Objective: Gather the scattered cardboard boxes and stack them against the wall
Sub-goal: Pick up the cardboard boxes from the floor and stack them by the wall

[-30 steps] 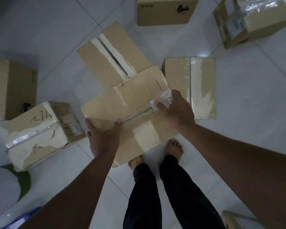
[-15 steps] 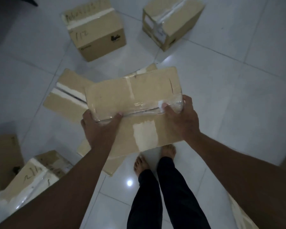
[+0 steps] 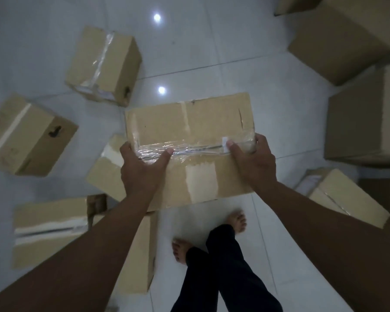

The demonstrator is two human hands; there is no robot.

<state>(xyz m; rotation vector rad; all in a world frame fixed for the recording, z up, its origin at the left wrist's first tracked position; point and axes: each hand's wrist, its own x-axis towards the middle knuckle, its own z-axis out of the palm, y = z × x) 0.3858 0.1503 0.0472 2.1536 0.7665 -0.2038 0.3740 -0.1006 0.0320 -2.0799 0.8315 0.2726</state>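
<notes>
I hold a flat brown cardboard box (image 3: 189, 122) with a clear-taped seam in front of me, above the floor. My left hand (image 3: 142, 170) grips its near left edge, thumb on the tape. My right hand (image 3: 252, 161) grips the near right edge, fingers wrapped round the corner. Other cardboard boxes lie scattered on the white tiled floor: one at upper left (image 3: 104, 64), one at far left (image 3: 27, 136), one at lower left (image 3: 52, 224) partly behind my left forearm, and one partly hidden under the held box (image 3: 104, 174).
Large boxes stand piled at the upper right (image 3: 347, 41) and right (image 3: 367, 118), with a smaller taped box (image 3: 345, 194) at their foot. My bare feet (image 3: 236, 221) stand on open tile (image 3: 212, 52) below the held box. Ceiling lights reflect on the floor ahead.
The box has stayed in both hands while I turned to the right. The floor boxes slid to the left of the view, and the pile of large boxes came into sight at right.
</notes>
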